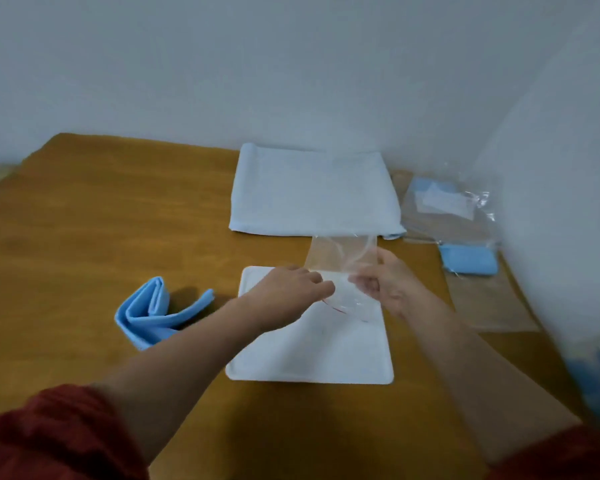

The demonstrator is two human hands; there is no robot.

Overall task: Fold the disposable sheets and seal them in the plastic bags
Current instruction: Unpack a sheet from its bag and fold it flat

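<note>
Right edge of the frame, lower down: a big white-and-blue blur (pixel 596 375) cuts in, and you can't tell what it is. Motion blur covers your hands too, so the fingertips are soft. Your right hand (pixel 388 282) sits partly behind the film of the clear plastic bag (pixel 343 258). Its fingers look curled onto the bag's right side, but the exact grip is hard to read. Your left hand (pixel 291 289) pinches the bag's lower left edge, knuckles up. Your red sleeves (pixel 49 434) are cut off at the bottom corners.

The bag is at centre frame, held just over the white folded pad (pixel 312 351). Its long axis runs bottom to top of the frame. The far end points at the pale blue folded stack (pixel 312 192) in the upper centre and reaches its near edge; touching or not, can't tell. The near end is between your hands, over the pad's upper right part. Which end is open, can't tell.

The bag is see-through, wrinkled and glossy. The brown table (pixel 84 220) shows through its far half, and a thin red line crosses the near end.

Left of centre, a folded blue sheet (pixel 149 310) lies loose with one flap standing open to the right. Right of the stack, more clear bags (pixel 447 209) lie heaped, with a white label and something blue inside. A small blue packet (pixel 468 259) lies just below them.
</note>
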